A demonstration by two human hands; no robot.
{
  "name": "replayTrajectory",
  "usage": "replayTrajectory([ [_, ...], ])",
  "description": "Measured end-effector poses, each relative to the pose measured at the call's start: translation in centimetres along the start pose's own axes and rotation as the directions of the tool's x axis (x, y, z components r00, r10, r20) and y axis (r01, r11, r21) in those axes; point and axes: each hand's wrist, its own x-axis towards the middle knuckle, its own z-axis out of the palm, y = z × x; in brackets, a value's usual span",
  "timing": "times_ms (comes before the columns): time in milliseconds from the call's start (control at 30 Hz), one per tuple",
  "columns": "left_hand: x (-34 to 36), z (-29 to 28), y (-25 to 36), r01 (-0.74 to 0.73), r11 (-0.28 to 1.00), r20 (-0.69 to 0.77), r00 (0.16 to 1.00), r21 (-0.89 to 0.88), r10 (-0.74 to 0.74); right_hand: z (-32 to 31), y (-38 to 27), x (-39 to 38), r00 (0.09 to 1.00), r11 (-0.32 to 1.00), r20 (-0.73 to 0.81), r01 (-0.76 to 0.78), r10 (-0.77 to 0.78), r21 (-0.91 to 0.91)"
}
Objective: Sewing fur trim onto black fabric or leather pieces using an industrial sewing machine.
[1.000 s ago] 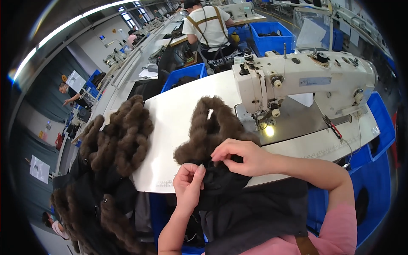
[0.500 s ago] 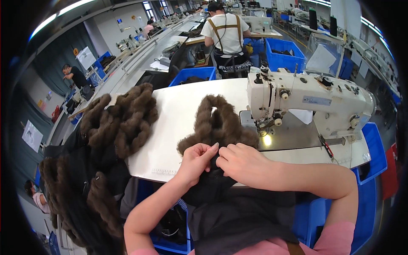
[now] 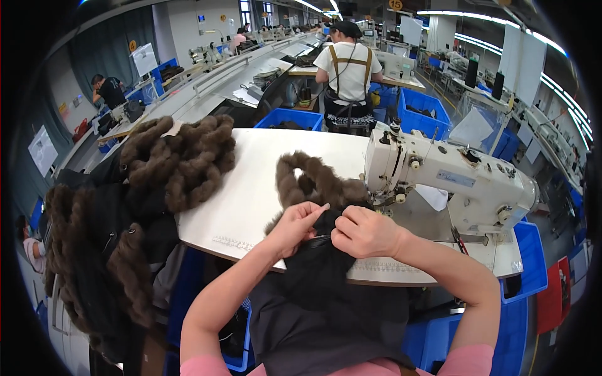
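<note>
Our left grip (image 3: 293,228) and right grip (image 3: 370,233) are pinched closed on the black cloth (image 3: 323,227), close together. The black cloth crosses the near edge of the tabletop (image 3: 251,216), its brown fur (image 3: 322,178) lying farther in. It looks light, soft and floppy, so we guess the flat cloth is the best place to hold, not the brown fur. Our elbows (image 3: 489,297) bend outward.

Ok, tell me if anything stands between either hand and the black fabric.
Nothing visible does: the left hand and right hand both pinch the black fabric directly. The brown fur lies mostly beyond them, on the white tabletop.
</note>
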Motion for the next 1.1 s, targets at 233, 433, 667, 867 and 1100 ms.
replayTrajectory([
  [233, -1.5, 1.0, -2.4, -0.065, 0.99, -0.01, 0.998, -0.123, 0.065, 1.5, -1.7, -1.9, 0.963, 0.995, -0.267, -0.015, 0.041, 0.096],
  [433, -0.5, 1.1, 0.7, -0.194, 0.967, -0.052, 0.977, 0.167, 0.205, 1.7, -4.2, -3.8, 0.963, 0.973, -0.152, -0.207, 0.222, 0.106],
  [667, -2.1, 1.7, 5.8, -0.406, 0.17, 0.327, 0.874, 0.898, 0.36, 4.0, -7.7, -1.9, 0.937, 0.92, -0.059, -0.324, 0.344, 0.22],
  [867, -6.2, -0.6, 2.7, -0.225, 0.409, 0.006, 0.881, 0.884, 0.472, 4.5, -6.4, -1.6, 0.774, 0.58, -0.105, -0.369, 0.624, 0.726],
  [1100, -7.7, -1.7, 1.9, -0.215, 0.639, -0.084, 0.911, 0.738, 0.403, 3.0, -3.6, 1.2, 0.672, -0.054, 0.398, -0.472, 0.624, 0.88],
])
